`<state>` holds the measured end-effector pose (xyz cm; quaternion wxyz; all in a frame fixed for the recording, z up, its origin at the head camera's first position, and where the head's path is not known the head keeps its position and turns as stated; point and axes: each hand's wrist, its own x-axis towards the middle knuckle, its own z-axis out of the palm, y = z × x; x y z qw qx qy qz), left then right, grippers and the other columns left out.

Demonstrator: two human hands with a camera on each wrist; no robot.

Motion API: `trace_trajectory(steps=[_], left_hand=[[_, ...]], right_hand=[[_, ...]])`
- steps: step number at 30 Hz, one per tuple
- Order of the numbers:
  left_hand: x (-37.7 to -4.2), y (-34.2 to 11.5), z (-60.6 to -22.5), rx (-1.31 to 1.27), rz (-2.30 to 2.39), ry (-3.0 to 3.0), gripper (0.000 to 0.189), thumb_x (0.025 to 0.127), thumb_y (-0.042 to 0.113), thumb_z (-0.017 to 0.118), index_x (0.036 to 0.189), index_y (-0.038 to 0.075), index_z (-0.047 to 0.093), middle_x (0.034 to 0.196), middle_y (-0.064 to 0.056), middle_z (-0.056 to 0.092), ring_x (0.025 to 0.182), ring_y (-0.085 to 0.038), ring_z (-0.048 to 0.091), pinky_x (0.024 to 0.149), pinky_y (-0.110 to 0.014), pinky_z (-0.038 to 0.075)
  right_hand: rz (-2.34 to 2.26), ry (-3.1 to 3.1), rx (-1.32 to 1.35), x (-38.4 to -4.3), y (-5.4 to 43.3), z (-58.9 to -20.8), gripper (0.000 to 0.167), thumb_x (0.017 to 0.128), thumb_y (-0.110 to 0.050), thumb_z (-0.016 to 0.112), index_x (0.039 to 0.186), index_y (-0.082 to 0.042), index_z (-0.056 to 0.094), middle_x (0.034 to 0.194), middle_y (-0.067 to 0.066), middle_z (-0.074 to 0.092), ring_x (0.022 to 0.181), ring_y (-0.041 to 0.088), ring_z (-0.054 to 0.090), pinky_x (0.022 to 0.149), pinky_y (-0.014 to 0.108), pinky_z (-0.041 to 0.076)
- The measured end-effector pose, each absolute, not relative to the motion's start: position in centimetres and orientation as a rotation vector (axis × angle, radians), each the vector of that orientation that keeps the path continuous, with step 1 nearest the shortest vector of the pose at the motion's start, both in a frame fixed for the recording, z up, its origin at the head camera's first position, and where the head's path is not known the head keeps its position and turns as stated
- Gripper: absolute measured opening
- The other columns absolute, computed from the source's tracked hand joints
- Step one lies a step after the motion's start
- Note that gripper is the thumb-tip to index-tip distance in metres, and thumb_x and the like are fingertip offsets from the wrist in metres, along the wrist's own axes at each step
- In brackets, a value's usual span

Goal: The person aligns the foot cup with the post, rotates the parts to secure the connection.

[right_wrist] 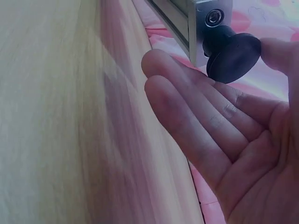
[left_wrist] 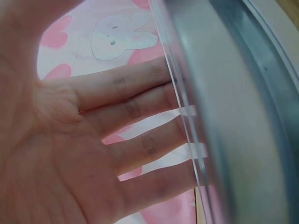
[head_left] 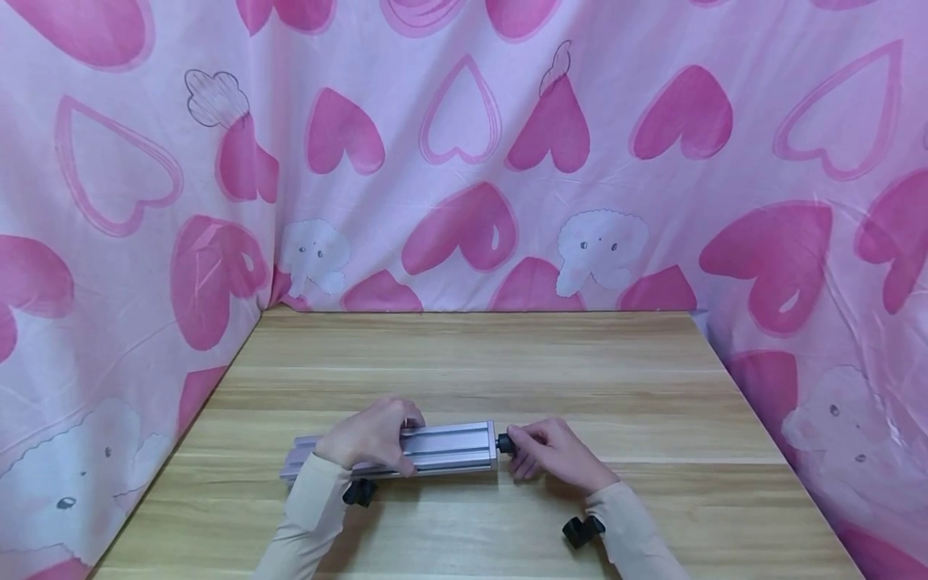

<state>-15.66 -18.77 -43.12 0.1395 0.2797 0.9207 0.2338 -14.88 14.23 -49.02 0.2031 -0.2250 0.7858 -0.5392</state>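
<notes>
A silver aluminium slotted profile lies roughly crosswise in the head view, its right end capped by a plate with a screw in it. My left hand grips the profile from above near its middle, thumb on the near side and fingers over the far side. From the capped end sticks out a round black knob. My right hand pinches this knob between thumb and forefinger, while the other fingers extend below it. Close up in the left wrist view, the metal side of the profile hides my fingertips.
Below is a wood-grain table, with its back edge against a pink heart-print curtain that also hangs along both sides. Black wrist devices sit under the left sleeve and beside the right sleeve.
</notes>
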Motion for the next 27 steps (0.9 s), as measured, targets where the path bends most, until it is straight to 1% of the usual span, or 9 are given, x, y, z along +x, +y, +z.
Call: trace_trajectory(steps=[3,6,7,9,11,14,17,23,27], left_hand=[[-15.60,-18.80,-43.13,0.809,0.687,2.651,0.053,0.059,0.023,0.089,0.106,0.004,0.072,0.103,-0.002,0.068,0.090,-0.016,0.058,0.080,-0.031,0.051],[-15.57,-18.81,-43.12,0.797,0.694,2.646,0.053,0.059,0.023,0.089,0.106,0.004,0.072,0.102,-0.002,0.068,0.089,-0.016,0.058,0.079,-0.032,0.051],[-15.60,-18.77,-43.10,0.786,0.700,2.642,0.053,0.059,0.023,0.089,0.106,0.003,0.072,0.102,-0.002,0.068,0.089,-0.016,0.058,0.079,-0.032,0.051],[-15.65,-18.74,-43.01,0.764,0.699,2.638,0.054,0.059,0.023,0.089,0.107,0.003,0.072,0.103,-0.003,0.068,0.089,-0.016,0.058,0.079,-0.034,0.051],[-15.76,-18.70,-42.88,0.741,0.700,2.633,0.055,0.060,0.023,0.089,0.108,0.003,0.071,0.103,-0.003,0.067,0.088,-0.016,0.057,0.079,-0.035,0.051],[-15.95,-18.59,-42.67,0.729,0.698,2.628,0.055,0.061,0.023,0.090,0.109,0.003,0.071,0.105,-0.004,0.067,0.089,-0.016,0.057,0.081,-0.037,0.052],[-16.09,-18.51,-42.59,0.737,0.694,2.625,0.055,0.062,0.023,0.090,0.110,0.004,0.072,0.106,-0.003,0.067,0.090,-0.016,0.057,0.082,-0.036,0.051],[-16.06,-18.39,-42.49,0.776,0.684,2.640,0.052,0.061,0.022,0.090,0.106,0.005,0.073,0.101,-0.001,0.068,0.088,-0.016,0.058,0.079,-0.032,0.050],[-15.95,-18.24,-42.39,0.769,0.684,2.638,0.050,0.061,0.021,0.090,0.105,0.006,0.073,0.100,0.000,0.068,0.087,-0.015,0.058,0.078,-0.033,0.050]], right_hand=[[-1.460,2.245,-0.659,-14.80,14.40,-49.12,0.049,0.109,-0.035,0.041,0.102,0.002,0.073,0.088,0.015,0.077,0.073,0.026,0.075,0.068,0.037,0.061],[-1.435,2.333,-0.680,-14.46,14.61,-49.06,0.038,0.104,-0.033,0.054,0.123,-0.003,0.068,0.110,0.012,0.075,0.093,0.022,0.074,0.082,0.031,0.059],[-1.437,2.357,-0.682,-14.34,14.66,-49.01,0.040,0.101,-0.032,0.061,0.130,-0.006,0.064,0.119,0.010,0.073,0.101,0.020,0.073,0.088,0.032,0.058],[-1.473,2.376,-0.710,-14.19,14.69,-48.90,0.054,0.092,-0.028,0.074,0.140,-0.010,0.057,0.134,0.009,0.066,0.115,0.020,0.068,0.098,0.033,0.053],[-1.532,2.364,-0.778,-14.22,14.67,-48.82,0.064,0.086,-0.019,0.081,0.143,-0.010,0.055,0.140,0.011,0.062,0.121,0.022,0.066,0.103,0.038,0.051],[-1.601,2.329,-0.864,-14.49,14.67,-48.81,0.061,0.083,-0.009,0.081,0.139,-0.005,0.057,0.138,0.013,0.063,0.118,0.024,0.067,0.101,0.039,0.052],[-1.618,2.320,-0.857,-14.59,14.73,-48.71,0.055,0.085,-0.006,0.079,0.136,-0.002,0.059,0.130,0.013,0.068,0.111,0.023,0.070,0.096,0.035,0.054],[-1.483,2.445,-0.743,-14.67,14.88,-48.63,0.041,0.094,-0.029,0.071,0.127,-0.004,0.067,0.112,0.006,0.075,0.094,0.011,0.072,0.085,0.026,0.058],[-1.458,2.425,-0.681,-14.75,14.81,-48.70,0.036,0.100,-0.035,0.061,0.118,-0.005,0.071,0.100,0.005,0.077,0.086,0.012,0.073,0.079,0.025,0.058]])
